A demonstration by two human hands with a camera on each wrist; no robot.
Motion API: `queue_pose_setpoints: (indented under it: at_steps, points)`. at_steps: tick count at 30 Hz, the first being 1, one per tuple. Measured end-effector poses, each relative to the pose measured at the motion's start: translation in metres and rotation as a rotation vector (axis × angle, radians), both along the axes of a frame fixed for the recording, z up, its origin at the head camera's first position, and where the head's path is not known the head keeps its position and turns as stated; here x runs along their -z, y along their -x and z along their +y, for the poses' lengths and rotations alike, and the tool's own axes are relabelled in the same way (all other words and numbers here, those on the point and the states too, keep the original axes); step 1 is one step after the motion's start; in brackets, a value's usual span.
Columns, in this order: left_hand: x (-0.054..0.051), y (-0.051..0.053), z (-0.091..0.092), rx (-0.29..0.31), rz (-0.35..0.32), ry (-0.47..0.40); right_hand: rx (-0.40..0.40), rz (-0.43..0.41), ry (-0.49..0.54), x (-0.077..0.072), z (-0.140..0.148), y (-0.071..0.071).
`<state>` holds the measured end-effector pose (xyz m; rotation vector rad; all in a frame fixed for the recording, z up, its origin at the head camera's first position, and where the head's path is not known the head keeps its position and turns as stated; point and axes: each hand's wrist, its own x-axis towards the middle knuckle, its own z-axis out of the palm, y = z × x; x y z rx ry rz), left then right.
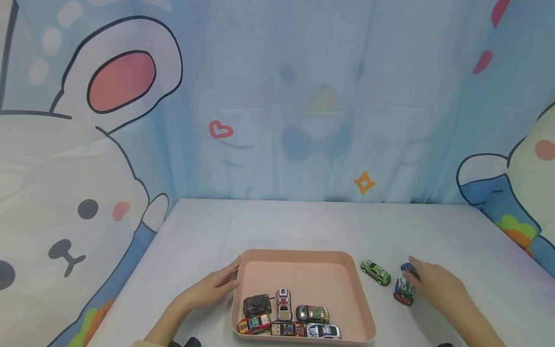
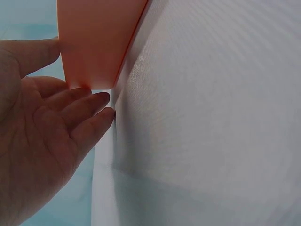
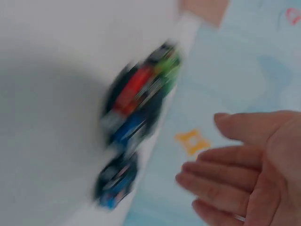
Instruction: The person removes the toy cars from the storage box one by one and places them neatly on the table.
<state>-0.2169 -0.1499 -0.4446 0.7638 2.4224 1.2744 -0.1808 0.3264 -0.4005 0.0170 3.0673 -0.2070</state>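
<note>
My left hand [image 1: 212, 289] touches the left side of a peach-pink tray [image 1: 321, 274] in the head view. From the left wrist, its thumb and fairly straight fingers [image 2: 87, 110] lie against the tray's wall [image 2: 96, 47]. On the right, my right hand [image 1: 438, 286] hovers by a small blue toy car [image 1: 409, 269], partly covering it. The right wrist view, blurred, has that hand [image 3: 249, 174] with extended fingers and nothing between them. Close by are a dark toy car with green and red markings [image 1: 404, 292] and a green toy car [image 1: 376, 273].
Several toy cars lie along the tray's near side, among them a black one [image 1: 257, 305], a white one [image 1: 284, 304] and a red-yellow one [image 1: 254, 324]. A white cloth [image 1: 303, 224] covers the table. Behind hangs a light-blue cartoon curtain [image 1: 269, 168].
</note>
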Motion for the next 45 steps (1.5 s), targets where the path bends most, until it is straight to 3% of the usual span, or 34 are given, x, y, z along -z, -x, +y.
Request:
queue_pose_setpoints:
  at_steps: [4,8,12,16,21,25,45]
  points:
    - [-0.002,-0.001,0.001,-0.008,0.004,-0.001,-0.134,0.143,0.093,-0.012,-0.035,-0.009]
    - [-0.001,-0.001,0.0,-0.009,0.004,-0.002,-0.333,0.231,0.172,-0.01,-0.071,-0.017]
    - [0.001,0.0,-0.001,-0.013,-0.001,0.001,-0.547,0.177,0.203,-0.001,-0.102,-0.023]
    - [0.001,-0.001,0.0,-0.012,-0.003,-0.001,-0.652,0.042,0.263,0.009,-0.123,-0.026]
    - [0.0,-0.002,-0.001,-0.007,-0.002,0.005,-0.682,-0.08,0.388,0.02,-0.137,-0.026]
    - [-0.001,-0.001,-0.001,0.001,0.003,0.002,-0.659,-0.149,0.437,0.024,-0.14,-0.026]
    - [-0.004,-0.003,0.001,-0.012,-0.004,-0.005,-0.65,-0.12,0.406,0.027,-0.146,-0.022]
